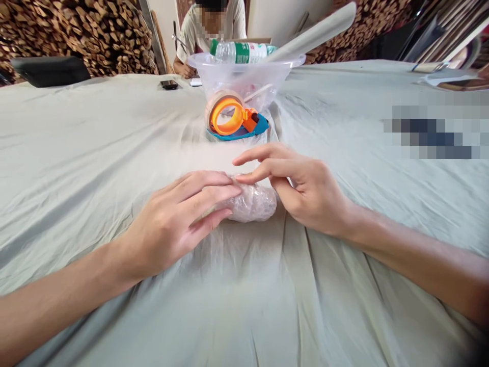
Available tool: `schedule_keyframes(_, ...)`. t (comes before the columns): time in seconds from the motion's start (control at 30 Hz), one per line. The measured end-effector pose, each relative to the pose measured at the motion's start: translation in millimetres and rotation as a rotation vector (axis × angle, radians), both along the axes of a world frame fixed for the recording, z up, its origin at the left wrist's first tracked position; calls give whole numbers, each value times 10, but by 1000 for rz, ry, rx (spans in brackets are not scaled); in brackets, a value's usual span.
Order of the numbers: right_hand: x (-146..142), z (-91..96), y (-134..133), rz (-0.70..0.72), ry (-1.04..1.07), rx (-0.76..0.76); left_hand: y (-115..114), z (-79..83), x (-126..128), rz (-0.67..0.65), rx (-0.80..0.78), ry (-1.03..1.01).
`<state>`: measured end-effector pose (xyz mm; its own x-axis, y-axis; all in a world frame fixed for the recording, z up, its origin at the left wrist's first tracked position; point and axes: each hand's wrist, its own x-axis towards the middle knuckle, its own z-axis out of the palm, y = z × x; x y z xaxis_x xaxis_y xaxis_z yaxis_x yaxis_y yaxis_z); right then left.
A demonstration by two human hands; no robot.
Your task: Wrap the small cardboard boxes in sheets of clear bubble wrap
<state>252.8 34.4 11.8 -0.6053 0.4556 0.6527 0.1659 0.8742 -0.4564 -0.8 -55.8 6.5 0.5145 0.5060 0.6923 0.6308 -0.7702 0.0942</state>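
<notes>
Clasping one clear-wrapped bundle [255,204] is one left hand [171,216]. One right hand [307,191] (fingers parted) adjoins it; one tape dispenser [240,120] stands beyond.

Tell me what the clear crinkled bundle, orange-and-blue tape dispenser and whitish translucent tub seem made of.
Clear, crinkled, oblong bundle: glossy plastic film, perhaps bubble wrap, from its bright glints. Orange-and-blue tape dispenser: probably hard, smooth plastic, from its moulded curves. Whitish, translucent tub: likely thin, satiny plastic, since shapes show through.
</notes>
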Motion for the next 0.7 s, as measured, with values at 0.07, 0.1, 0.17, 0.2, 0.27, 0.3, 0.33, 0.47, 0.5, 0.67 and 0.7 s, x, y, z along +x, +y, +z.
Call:
schedule_keyframes(0.07,5,24,0,16,-20,-45,0,6,-1,10,-4,-2)
schedule_keyframes(0.1,7,36,1,27,-27,-64,-2,8,0,17,-11,2)
schedule_keyframes(0.17,5,54,0,42,-27,-96,-4,8,1,21,-31,-6)
schedule_keyframes(0.2,2,57,-2,45,-19,-107,-6,4,0,19,-36,-7)
schedule_keyframes(0.27,-6,55,-8,47,2,-121,-7,-9,-6,18,-27,6)
schedule_keyframes(0.3,-9,51,-11,47,9,-123,-9,-16,-9,20,-12,15)
schedule_keyframes(0.33,-12,46,-14,45,12,-122,-11,-22,-12,25,6,23)
schedule_keyframes(0.47,-19,37,-16,20,-16,-80,-30,-17,-11,49,11,15)
schedule_keyframes(0.5,-21,37,-16,17,-24,-64,-35,-7,-9,57,-1,21)
schedule_keyframes(0.67,-32,45,-56,23,-11,-36,-26,10,-21,37,-83,-29)
schedule_keyframes(0.7,-32,51,-71,27,-5,-45,-15,-2,-29,21,-107,-39)
